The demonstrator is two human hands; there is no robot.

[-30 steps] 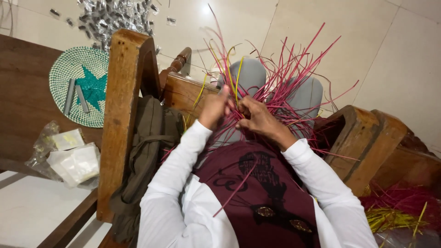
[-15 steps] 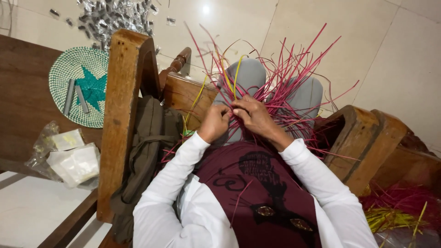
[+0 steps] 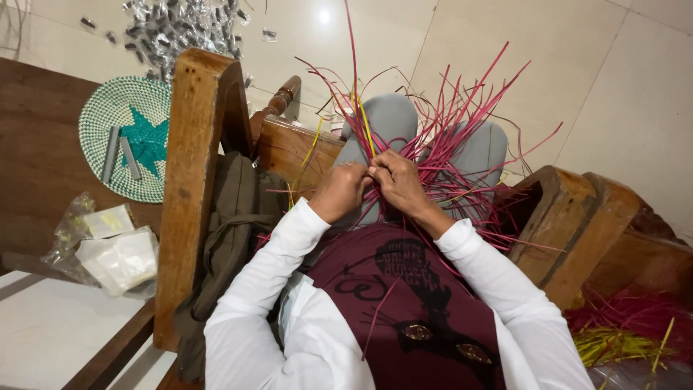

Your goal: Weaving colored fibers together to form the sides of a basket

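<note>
Clear plastic packets (image 3: pixel 108 249) lie on the wooden bench (image 3: pixel 36 166).

Even overhead light, glare spot seen on floor tiles (image 3: pixel 324 14); soft shadows, sharp focus, wide-angle bending at edges.

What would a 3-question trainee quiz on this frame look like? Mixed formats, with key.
1. True or false: the left hand and right hand meet at the bundle of pink strands.
2. What lies on the round green woven mat? A) scissors B) two grey sticks C) a cup
3. Fill in: a single ____ strand runs up among the pink ones above the hands.

Key: 1 true; 2 B; 3 yellow
</note>
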